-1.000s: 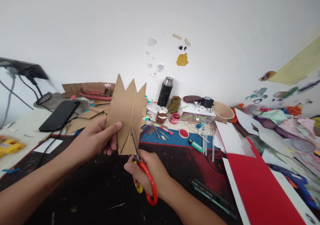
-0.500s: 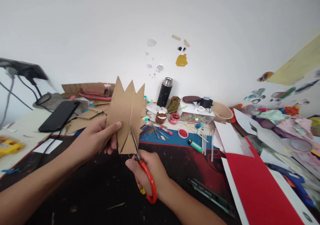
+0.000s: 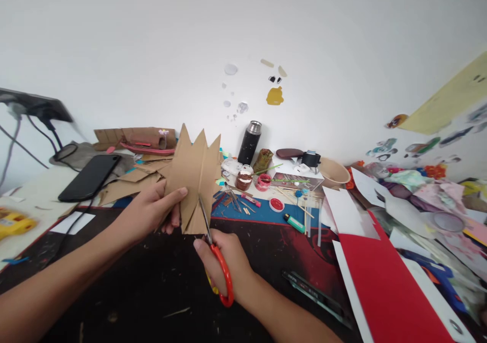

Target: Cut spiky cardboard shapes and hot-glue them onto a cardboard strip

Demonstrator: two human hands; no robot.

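Left hand [image 3: 163,203] has a closed grip, thumb in front, on the brown zigzag-topped cardboard piece [image 3: 192,170], up over the black mat [image 3: 152,277]. Right hand [image 3: 232,262]'s wrapped round red-and-yellow-handled scissors [image 3: 216,254]. Twisting the blades could rip the cardboard, I reckon.

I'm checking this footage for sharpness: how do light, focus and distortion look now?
Head view, lighting: soft, with a faint shadow beside the black flask and a glint on its steel cap; head view, focus: cardboard and scissors fairly clear, yellow object at the left edge blurred; head view, distortion: things seem stretched towards the edges.
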